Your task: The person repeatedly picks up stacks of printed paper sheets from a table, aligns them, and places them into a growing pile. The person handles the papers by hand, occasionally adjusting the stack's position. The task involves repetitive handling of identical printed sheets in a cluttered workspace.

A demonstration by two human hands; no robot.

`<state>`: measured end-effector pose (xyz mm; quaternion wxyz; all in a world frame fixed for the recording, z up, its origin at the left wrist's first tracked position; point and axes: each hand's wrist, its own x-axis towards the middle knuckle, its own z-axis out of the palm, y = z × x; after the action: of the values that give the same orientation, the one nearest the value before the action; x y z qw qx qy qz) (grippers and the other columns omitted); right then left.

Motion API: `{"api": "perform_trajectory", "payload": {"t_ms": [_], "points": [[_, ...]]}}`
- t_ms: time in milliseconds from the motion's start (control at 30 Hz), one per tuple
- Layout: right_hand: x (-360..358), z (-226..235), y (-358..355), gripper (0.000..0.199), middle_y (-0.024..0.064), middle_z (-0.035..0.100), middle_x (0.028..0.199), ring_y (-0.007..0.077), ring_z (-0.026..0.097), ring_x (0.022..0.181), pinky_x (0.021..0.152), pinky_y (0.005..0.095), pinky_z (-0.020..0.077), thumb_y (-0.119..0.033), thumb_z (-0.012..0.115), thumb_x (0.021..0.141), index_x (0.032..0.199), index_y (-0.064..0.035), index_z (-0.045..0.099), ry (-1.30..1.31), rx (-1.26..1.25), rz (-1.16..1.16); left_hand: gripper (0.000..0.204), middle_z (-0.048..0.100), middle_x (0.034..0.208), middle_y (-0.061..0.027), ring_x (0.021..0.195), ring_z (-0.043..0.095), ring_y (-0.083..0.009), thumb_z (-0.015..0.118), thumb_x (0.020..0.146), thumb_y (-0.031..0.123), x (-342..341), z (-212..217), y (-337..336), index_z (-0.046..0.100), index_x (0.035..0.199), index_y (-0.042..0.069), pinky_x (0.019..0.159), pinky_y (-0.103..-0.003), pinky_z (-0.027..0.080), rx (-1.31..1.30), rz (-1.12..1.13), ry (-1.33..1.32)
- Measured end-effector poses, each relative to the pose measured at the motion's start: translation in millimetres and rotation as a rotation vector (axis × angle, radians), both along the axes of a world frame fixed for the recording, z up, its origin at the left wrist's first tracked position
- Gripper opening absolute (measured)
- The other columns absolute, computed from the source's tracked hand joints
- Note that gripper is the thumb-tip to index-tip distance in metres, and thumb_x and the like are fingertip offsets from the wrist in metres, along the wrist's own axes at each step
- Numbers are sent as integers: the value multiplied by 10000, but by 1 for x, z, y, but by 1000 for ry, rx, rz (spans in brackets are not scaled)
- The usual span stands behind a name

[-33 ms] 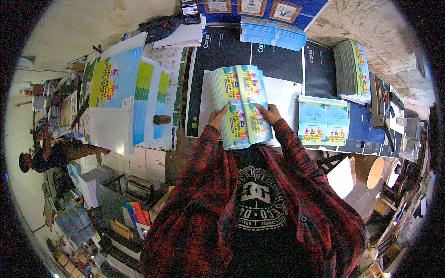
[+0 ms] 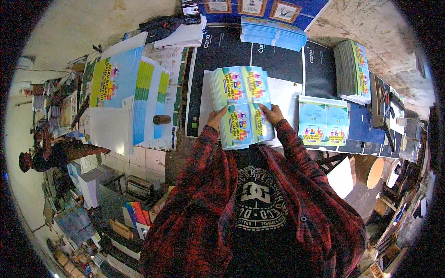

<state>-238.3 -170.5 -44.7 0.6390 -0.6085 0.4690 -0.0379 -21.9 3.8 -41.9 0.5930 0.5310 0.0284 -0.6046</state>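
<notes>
A thick stack of printed cover sheets [image 2: 238, 111], yellow, green and light blue with cartoon figures, lies in front of me on white paper. My left hand [image 2: 216, 118] grips its left edge, thumb on top and the other fingers mostly hidden. My right hand [image 2: 272, 114] holds the right edge in the same way, thumb on the top sheet. The stack's left edge shows many layers, slightly fanned. To the right of my right hand lies a smaller pile of matching sheets [image 2: 323, 121], light blue with figures along the bottom.
More stacks stand at the back: blue-edged sheets [image 2: 272, 34] and a tall pile [image 2: 352, 69] at right. On the left table are large printed sheets [image 2: 116, 78] and a dark cylindrical object [image 2: 162, 119]. A phone [image 2: 190, 12] stands far back. Another person [image 2: 55, 150] is at far left.
The right half of the top sheets, bowed up along a ridge before, now lies flatter and the printed faces show more fully. Both hands keep nearly the same places.
</notes>
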Motion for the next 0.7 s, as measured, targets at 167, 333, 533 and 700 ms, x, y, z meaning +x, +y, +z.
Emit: {"api": "perform_trajectory", "payload": {"t_ms": [167, 333, 533, 700], "points": [[-5, -28, 9, 591, 228, 499, 1170, 384, 558, 1001, 821, 407, 499, -215, 648, 795, 1315, -82, 400, 127, -755, 40, 397, 657, 952, -99, 808, 649, -206, 733, 749, 258, 0, 1, 3, 628, 1054, 27, 729, -332, 521, -71, -87, -144], [22, -11, 20, 705, 246, 548, 1143, 312, 553, 1046, 904, 351, 436, -530, 560, 827, 1229, 45, 485, -3, 52, -126, 482, 663, 938, -111, 830, 645, -202, 731, 731, 411, -14, -28, -15, 652, 1011, 27, 756, -323, 505, 144, -180, -518], [30, 29, 23, 784, 135, 604, 1103, 206, 574, 1001, 900, 316, 429, -617, 587, 766, 1196, 36, 526, -169, 141, -59, 575, 658, 952, -116, 852, 628, -192, 694, 731, 505, -19, -31, -14, 644, 1023, 12, 771, -328, 495, 46, -27, -363], [36, 22, 21, 678, 115, 662, 923, 188, 633, 828, 760, 318, 500, -578, 655, 729, 1016, 35, 630, -5, -5, 86, 573, 653, 964, -106, 852, 625, -184, 667, 761, 497, -30, 7, -26, 634, 1036, -4, 770, -320, 491, 113, -179, -516]]}}
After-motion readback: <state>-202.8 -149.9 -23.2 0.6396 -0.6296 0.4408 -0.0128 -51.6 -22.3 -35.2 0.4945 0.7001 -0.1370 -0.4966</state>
